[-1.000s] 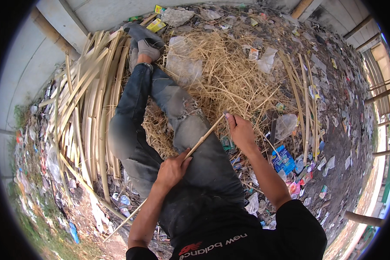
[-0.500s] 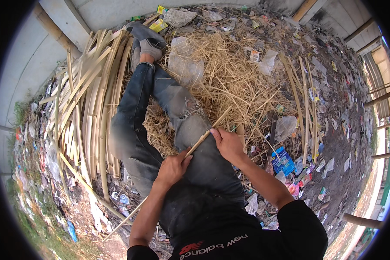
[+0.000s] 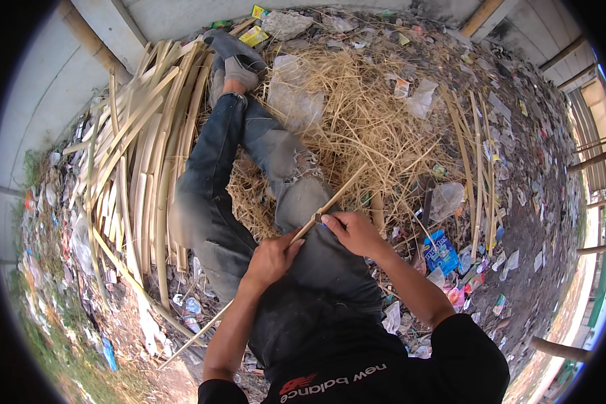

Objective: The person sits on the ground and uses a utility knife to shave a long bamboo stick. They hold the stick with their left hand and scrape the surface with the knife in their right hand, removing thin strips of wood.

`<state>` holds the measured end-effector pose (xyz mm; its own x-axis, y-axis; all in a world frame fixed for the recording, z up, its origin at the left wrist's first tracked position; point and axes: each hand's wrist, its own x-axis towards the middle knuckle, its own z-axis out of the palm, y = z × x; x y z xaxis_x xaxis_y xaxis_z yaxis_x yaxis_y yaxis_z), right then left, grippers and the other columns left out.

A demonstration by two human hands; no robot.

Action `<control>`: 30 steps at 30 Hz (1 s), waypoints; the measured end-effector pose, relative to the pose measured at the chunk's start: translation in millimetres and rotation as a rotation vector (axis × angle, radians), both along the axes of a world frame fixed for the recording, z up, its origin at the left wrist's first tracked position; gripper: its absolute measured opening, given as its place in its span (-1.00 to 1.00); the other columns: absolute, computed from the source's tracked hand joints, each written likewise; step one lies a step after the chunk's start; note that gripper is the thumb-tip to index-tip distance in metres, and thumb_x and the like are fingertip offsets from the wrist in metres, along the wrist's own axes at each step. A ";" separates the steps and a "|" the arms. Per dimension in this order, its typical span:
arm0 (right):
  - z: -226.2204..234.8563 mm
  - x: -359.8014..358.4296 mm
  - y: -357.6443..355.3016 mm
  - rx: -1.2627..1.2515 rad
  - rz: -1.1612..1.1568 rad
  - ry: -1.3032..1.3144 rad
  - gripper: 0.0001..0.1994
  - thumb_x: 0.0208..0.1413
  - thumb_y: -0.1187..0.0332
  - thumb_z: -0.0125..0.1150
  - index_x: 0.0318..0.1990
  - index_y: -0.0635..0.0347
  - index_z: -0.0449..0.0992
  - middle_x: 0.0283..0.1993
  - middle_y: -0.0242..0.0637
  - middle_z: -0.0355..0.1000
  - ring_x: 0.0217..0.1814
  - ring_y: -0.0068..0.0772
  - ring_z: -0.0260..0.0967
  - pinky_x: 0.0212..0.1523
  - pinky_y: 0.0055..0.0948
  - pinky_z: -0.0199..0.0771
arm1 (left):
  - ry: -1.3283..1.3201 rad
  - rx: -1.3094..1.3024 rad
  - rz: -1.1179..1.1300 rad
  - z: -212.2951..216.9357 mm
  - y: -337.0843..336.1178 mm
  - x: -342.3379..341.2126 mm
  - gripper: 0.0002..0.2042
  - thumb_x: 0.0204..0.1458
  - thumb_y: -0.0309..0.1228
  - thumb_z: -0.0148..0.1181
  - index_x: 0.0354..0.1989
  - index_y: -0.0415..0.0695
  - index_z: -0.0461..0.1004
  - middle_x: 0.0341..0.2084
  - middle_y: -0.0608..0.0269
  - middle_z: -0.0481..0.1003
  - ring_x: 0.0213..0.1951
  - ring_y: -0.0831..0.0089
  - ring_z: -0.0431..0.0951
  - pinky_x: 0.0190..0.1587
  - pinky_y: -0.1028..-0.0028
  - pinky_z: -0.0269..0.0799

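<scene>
Item one, as I log it from my remote station: one pale, slender strip (image 3: 343, 191), location, across the wearer's right thigh (image 3: 333, 269). Left hand (image 3: 271, 261): closed around the strip near mid-length. Right hand (image 3: 353, 232): fingers curled, thumb forward, pinched on a small dark piece (image 3: 318, 218) set against the strip (too small on my feed to identify). Progress, my estimate: well advanced overall, going by the broad heap of straw-coloured shavings (image 3: 360, 101) ahead; this strip appears mid-working. Outstanding: I judge a good part, since a thick stack of pale strips (image 3: 146, 202) lies to the left; a few more strips (image 3: 478, 168) lie apart to the right, and whether either lot is finished I cannot tell. Orientation: long axis diagonal, one end pointing ahead and rightward over the shavings, the other running back and leftward beneath the left forearm (image 3: 232, 330) toward the ground.
</scene>
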<state>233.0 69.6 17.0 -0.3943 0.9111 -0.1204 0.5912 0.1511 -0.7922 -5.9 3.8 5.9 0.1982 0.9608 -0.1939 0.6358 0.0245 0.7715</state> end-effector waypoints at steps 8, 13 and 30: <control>-4.8 30.8 33.9 0.026 -0.382 -0.070 -0.59 0.43 0.09 0.11 -0.26 0.32 0.57 -0.57 -0.10 0.42 -0.56 -0.14 0.33 -0.45 -0.21 0.31 | 0.066 0.089 0.025 -2.0 -4.1 6.2 -0.64 0.29 -0.18 0.19 0.18 -0.03 0.57 -0.38 -0.13 0.63 -0.30 -0.15 0.65 -0.20 0.02 0.57; -17.5 41.1 47.9 0.149 -0.483 -0.184 -0.55 0.42 0.01 0.08 -0.28 0.27 0.55 -0.56 0.03 0.44 -0.51 0.19 0.43 -0.46 -0.02 0.36 | 0.137 0.077 0.029 -4.6 -4.0 9.8 -0.65 0.27 -0.21 0.21 0.17 -0.05 0.58 -0.38 -0.14 0.63 -0.31 -0.12 0.65 -0.21 0.05 0.58; -29.5 16.9 31.0 0.199 -0.271 -0.048 -0.61 0.44 0.06 0.05 -0.09 0.24 0.58 -0.46 0.11 0.53 -0.41 0.23 0.54 -0.38 0.06 0.46 | -0.057 0.032 -0.016 -2.8 11.7 -1.5 -0.75 0.27 -0.30 0.25 -0.13 -0.27 0.63 -0.58 -0.16 0.52 -0.50 -0.08 0.57 -0.39 0.15 0.44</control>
<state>249.9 100.6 -12.5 -0.1326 0.9895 0.0580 0.6666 0.1323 -0.7335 -7.4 15.5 3.1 0.2236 0.9629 -0.1509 0.5908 -0.0108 0.8067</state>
